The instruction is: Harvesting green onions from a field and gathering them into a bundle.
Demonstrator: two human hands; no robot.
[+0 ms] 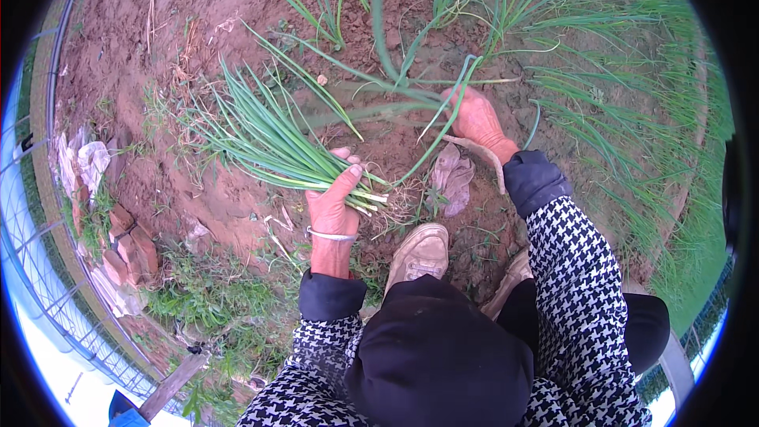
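Observation:
My left hand is closed around a bunch of green onions, roots toward my wrist and leaves fanning up and left over the red soil. My right hand reaches forward to the ground and grips the base of a green onion plant that still stands in the soil; a long leaf bends over my fingers. A thin bangle sits on my left wrist. Both sleeves are black-and-white houndstooth with dark cuffs.
More green onion plants grow ahead and to the right. My beige shoe rests on the soil between my hands, a pale rag beside it. Bricks and a wire fence line the left edge.

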